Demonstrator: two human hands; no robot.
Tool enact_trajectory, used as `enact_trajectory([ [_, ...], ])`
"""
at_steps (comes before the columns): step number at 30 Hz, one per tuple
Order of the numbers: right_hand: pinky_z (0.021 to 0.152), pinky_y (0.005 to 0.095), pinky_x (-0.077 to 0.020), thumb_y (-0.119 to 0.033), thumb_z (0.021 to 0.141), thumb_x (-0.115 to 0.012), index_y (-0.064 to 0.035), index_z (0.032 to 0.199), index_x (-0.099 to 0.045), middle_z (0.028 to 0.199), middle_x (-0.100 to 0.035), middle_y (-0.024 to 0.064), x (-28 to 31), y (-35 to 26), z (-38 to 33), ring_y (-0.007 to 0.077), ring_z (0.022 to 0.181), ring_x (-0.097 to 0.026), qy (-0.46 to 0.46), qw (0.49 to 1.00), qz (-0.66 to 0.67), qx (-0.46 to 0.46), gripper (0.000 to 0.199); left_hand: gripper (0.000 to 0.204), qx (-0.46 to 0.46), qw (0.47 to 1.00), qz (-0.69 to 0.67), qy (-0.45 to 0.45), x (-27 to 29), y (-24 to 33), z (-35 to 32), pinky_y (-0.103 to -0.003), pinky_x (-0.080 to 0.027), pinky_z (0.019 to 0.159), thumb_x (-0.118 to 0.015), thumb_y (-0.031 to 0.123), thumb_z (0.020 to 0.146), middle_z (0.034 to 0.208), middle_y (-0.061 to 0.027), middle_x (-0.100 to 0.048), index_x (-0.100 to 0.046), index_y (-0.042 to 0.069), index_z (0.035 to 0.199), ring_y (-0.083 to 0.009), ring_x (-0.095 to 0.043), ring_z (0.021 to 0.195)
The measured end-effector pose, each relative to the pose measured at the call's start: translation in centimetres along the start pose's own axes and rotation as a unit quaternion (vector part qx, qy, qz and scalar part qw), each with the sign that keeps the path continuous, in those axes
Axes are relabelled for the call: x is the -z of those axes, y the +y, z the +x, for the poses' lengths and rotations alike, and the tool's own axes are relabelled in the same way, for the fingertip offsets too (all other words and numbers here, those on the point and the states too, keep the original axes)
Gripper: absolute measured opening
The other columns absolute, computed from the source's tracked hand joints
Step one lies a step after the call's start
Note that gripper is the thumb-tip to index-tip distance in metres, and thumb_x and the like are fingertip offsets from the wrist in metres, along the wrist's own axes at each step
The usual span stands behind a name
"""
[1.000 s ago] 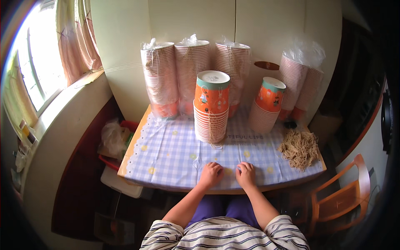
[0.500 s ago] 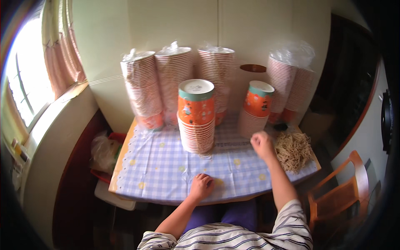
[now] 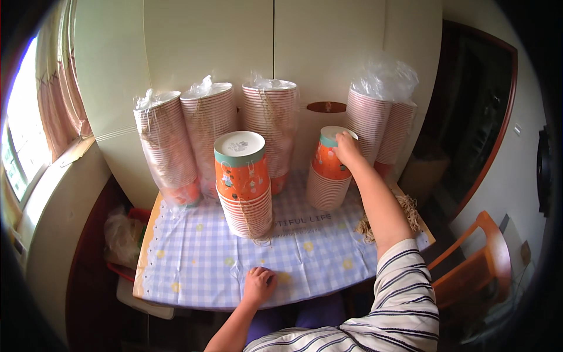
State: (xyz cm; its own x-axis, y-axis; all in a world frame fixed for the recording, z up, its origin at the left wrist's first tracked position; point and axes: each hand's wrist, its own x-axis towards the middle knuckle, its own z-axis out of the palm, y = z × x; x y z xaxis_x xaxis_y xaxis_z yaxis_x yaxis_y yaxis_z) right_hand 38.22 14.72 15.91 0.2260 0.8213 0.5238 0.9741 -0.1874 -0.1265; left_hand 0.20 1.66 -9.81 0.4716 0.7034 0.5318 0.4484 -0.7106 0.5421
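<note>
An inverted stack of small orange paper cups with a teal band stands right of the table's middle. My right hand is closed at the upper right edge of its top cup; the fingertips are partly hidden. A larger inverted stack of orange paper tubs stands nearer to me on the left, with beige string hanging down its side. Loosely curled on the cloth near the front edge, my left hand shows nothing in its fingers. A pile of beige string lies partly behind my right forearm.
Tall stacks of paper tubs in clear plastic bags line the back of the table, with more bagged stacks at the back right. A brown-topped container stands between. A wooden chair is at the right.
My right hand has moved up from beside the string pile to the top of the smaller cup stack. My left hand stays near the front edge. The view has shifted to the right.
</note>
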Motion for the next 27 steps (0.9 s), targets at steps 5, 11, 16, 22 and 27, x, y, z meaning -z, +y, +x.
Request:
enact_trajectory([
  [5, 0.08, 0.0422, -0.0509, -0.014, 0.069, -0.077, 0.0008, 0.085, -0.062, 0.099, -0.06, 0.019, 0.4, 0.4, 1.6, 0.0363, 0.091, -0.061, 0.032, 0.999, -0.001, 0.007, 0.026, 0.008, 0.004, 1.0, -0.004, 0.006, 0.1, -0.1, 0.1, -0.041, -0.044, 0.074, -0.067, 0.012, 0.07, 0.083, -0.0058, -0.064, -0.066, 0.01, 0.078, -0.0281, -0.059, 0.084],
  [11, 0.075, 0.0406, -0.0486, -0.01, 0.066, -0.077, -0.0006, 0.079, -0.058, 0.089, -0.061, 0.0158, 2.8, 0.9, 3.1, 0.0347, 0.087, -0.06, 0.099, 0.994, 0.041, 0.025, 0.025, 0.007, 0.008, 1.0, 0.001, 0.016, 0.0, 0.1, 0.2, -0.041, -0.044, 0.074, -0.067, 0.011, 0.07, 0.083, -0.0053, -0.064, -0.065, 0.01, 0.077, -0.028, -0.058, 0.084],
  [16, 0.072, 0.0411, -0.0486, -0.012, 0.071, -0.074, -0.0012, 0.085, -0.058, 0.089, -0.062, 0.0173, 8.3, 0.3, 3.5, 0.0353, 0.083, -0.06, 0.178, 0.979, 0.027, 0.1, 0.024, 0.007, 0.001, 1.0, -0.004, 0.011, -0.1, 0.0, 0.4, -0.041, -0.043, 0.072, -0.067, 0.011, 0.071, 0.083, -0.0053, -0.063, -0.065, 0.01, 0.078, -0.0277, -0.058, 0.083],
  [22, 0.055, 0.0248, -0.0452, -0.012, 0.081, -0.072, 0.0, 0.089, -0.06, 0.073, -0.064, 0.0079, 15.7, -2.8, -7.4, 0.0103, 0.062, -0.059, 0.342, 0.912, 0.219, 0.054, 0.019, 0.008, 0.019, 1.0, 0.002, 0.006, 0.7, 0.3, 0.2, -0.041, -0.044, 0.073, -0.067, 0.009, 0.071, 0.081, -0.0073, -0.063, -0.064, 0.008, 0.079, -0.029, -0.058, 0.082],
  [27, 0.056, 0.0212, -0.043, -0.016, 0.084, -0.066, -0.0097, 0.084, -0.054, 0.07, -0.055, -0.0021, 6.4, 4.9, -17.7, 0.0076, 0.058, -0.052, 0.117, 0.773, 0.6, -0.167, 0.013, 0.008, -0.006, 1.0, -0.014, 0.008, 0.3, 0.6, 0.6, -0.041, -0.043, 0.073, -0.067, 0.01, 0.072, 0.085, -0.0053, -0.063, -0.064, 0.009, 0.08, -0.0278, -0.058, 0.083],
])
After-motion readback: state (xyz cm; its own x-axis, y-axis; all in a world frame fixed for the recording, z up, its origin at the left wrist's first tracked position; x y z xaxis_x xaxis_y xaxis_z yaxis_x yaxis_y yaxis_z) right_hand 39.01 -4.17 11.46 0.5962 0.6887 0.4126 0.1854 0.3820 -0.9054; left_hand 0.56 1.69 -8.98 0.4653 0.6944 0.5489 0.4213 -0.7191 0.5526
